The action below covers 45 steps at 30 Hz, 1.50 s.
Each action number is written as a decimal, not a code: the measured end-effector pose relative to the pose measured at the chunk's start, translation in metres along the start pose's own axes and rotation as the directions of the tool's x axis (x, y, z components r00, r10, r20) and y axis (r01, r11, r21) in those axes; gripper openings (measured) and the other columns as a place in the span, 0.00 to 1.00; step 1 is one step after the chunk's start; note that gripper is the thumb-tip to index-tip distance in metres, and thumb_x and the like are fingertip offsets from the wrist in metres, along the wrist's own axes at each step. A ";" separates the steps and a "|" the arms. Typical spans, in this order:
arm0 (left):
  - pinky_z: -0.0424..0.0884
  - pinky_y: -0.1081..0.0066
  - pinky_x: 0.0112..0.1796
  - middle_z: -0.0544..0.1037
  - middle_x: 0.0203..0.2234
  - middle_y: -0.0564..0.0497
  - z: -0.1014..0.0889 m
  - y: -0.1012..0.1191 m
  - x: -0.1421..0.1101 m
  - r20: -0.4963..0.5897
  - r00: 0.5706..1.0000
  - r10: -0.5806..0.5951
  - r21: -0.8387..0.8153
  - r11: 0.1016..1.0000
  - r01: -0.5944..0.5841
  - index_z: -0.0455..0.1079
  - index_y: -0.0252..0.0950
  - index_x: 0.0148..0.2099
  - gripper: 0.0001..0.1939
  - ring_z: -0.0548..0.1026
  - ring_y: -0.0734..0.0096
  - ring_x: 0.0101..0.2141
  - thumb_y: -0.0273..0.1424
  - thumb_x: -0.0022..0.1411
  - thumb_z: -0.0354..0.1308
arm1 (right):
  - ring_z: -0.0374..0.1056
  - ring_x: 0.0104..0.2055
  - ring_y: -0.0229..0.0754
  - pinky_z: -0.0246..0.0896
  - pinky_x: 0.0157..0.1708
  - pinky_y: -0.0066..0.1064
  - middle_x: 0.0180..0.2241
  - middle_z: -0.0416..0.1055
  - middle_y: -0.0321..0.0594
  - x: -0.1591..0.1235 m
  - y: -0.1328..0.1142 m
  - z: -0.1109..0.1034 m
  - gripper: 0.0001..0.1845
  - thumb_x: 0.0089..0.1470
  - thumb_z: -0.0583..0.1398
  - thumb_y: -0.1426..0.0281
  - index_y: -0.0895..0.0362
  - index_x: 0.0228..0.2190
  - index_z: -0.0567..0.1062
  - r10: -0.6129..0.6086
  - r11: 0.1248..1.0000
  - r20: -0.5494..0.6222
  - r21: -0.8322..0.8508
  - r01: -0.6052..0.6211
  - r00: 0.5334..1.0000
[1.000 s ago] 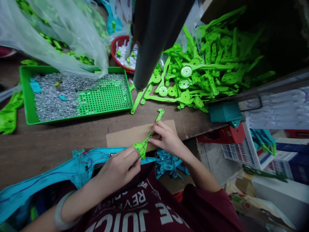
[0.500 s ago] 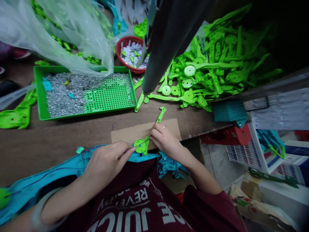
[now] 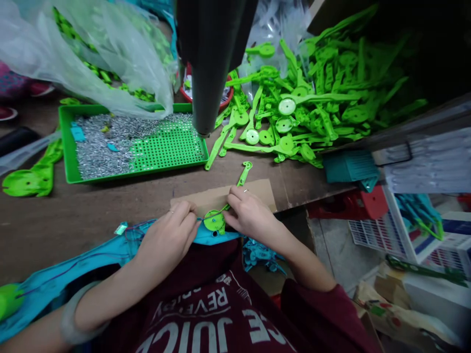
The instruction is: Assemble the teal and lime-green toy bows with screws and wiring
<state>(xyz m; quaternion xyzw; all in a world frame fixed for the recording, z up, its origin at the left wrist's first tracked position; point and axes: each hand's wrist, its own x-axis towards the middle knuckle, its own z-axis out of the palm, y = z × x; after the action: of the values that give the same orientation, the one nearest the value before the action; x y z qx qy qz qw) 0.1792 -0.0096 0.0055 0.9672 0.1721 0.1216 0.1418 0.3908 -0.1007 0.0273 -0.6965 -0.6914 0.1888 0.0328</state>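
A long green plastic part (image 3: 224,203) with a round disc end lies on a piece of cardboard (image 3: 265,191) at the table's near edge. My right hand (image 3: 250,215) is closed over its middle, fingers pinching the stem. My left hand (image 3: 167,240) is curled beside the disc end, its fingertips pinched against the disc; what they hold, if anything, is too small to name. A blue plastic piece (image 3: 91,257) lies under my left wrist.
A green perforated tray (image 3: 165,147) with several small metal pins sits at the left. A heap of green plastic parts (image 3: 316,103) fills the back right. A dark post (image 3: 209,59) hangs over the middle. A clear bag (image 3: 91,54) lies back left. Baskets stand below the table's right edge.
My left hand has closed in on the disc end of the green part, fingertips now against it. The right hand stays gripping the stem. The view shifted slightly.
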 end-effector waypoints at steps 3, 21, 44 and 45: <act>0.70 0.64 0.33 0.71 0.35 0.46 -0.005 0.002 0.000 0.003 1.000 -0.026 -0.085 0.996 0.026 0.66 0.34 0.37 0.11 0.72 0.62 0.34 0.29 0.73 0.46 | 0.67 0.42 0.47 0.61 0.40 0.35 0.40 0.70 0.48 0.005 -0.006 -0.003 0.06 0.61 0.59 0.71 0.62 0.36 0.74 0.027 0.998 0.043 -0.055 -0.024 0.999; 0.73 0.62 0.39 0.69 0.37 0.47 -0.004 -0.002 0.007 0.239 0.969 -0.066 -0.214 0.970 0.119 0.66 0.35 0.37 0.14 0.70 0.63 0.37 0.29 0.74 0.43 | 0.66 0.40 0.47 0.60 0.35 0.35 0.39 0.70 0.49 0.009 -0.009 -0.006 0.04 0.63 0.57 0.76 0.61 0.37 0.73 -0.101 0.979 0.047 -0.171 0.107 0.994; 0.71 0.60 0.39 0.67 0.36 0.45 0.006 0.006 -0.002 0.219 0.971 -0.095 0.086 0.993 0.077 0.64 0.36 0.35 0.14 0.66 0.59 0.38 0.20 0.69 0.41 | 0.65 0.45 0.50 0.63 0.33 0.35 0.37 0.70 0.49 0.000 -0.028 0.008 0.11 0.66 0.56 0.67 0.60 0.36 0.74 -0.207 0.968 -0.122 -0.169 0.185 0.971; 0.71 0.60 0.38 0.67 0.36 0.45 0.007 0.007 -0.002 0.225 0.968 -0.109 0.081 0.992 0.093 0.64 0.36 0.35 0.15 0.66 0.59 0.37 0.20 0.68 0.40 | 0.65 0.45 0.50 0.62 0.33 0.35 0.38 0.70 0.49 0.001 -0.030 0.009 0.09 0.66 0.55 0.69 0.60 0.37 0.73 -0.223 0.964 -0.130 -0.175 0.199 0.966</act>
<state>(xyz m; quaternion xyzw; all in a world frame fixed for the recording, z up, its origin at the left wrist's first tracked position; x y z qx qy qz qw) 0.1819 -0.0183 0.0007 0.9691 0.2076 -0.0041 0.1329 0.3596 -0.1006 0.0279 -0.6311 -0.7706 0.0754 0.0481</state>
